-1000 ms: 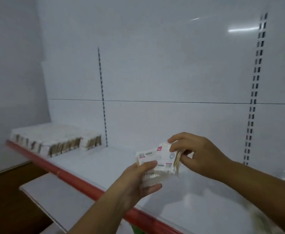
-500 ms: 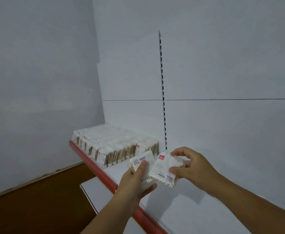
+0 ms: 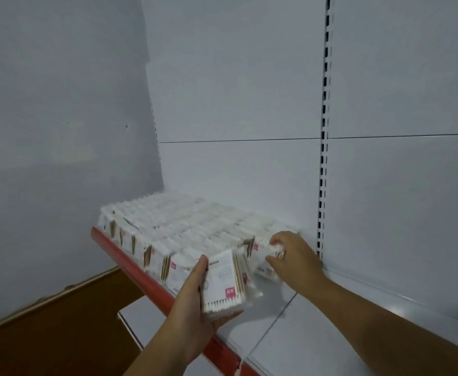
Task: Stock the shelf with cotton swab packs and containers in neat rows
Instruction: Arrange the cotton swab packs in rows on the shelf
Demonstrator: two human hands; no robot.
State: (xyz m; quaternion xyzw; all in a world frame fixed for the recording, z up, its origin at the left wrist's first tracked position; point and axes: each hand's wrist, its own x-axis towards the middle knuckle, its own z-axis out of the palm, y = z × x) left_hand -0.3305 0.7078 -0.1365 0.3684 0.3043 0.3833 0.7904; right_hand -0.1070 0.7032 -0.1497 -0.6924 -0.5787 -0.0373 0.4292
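Above shelf, left hand grips packs, right hand pinches pack.

Left hand grips swab pack above shelf edge. Right hand pinches another pack beside stocked rows.

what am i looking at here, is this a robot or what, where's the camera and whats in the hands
No robot here: these are a person's two bare hands, filmed by one camera worn on the head, looking forward and down. The white shelf with a red front edge carries rows of cotton swab packs standing at its left end. The left hand holds a stack of packs over the shelf's front. The right hand pinches one pack at the right end of the rows.
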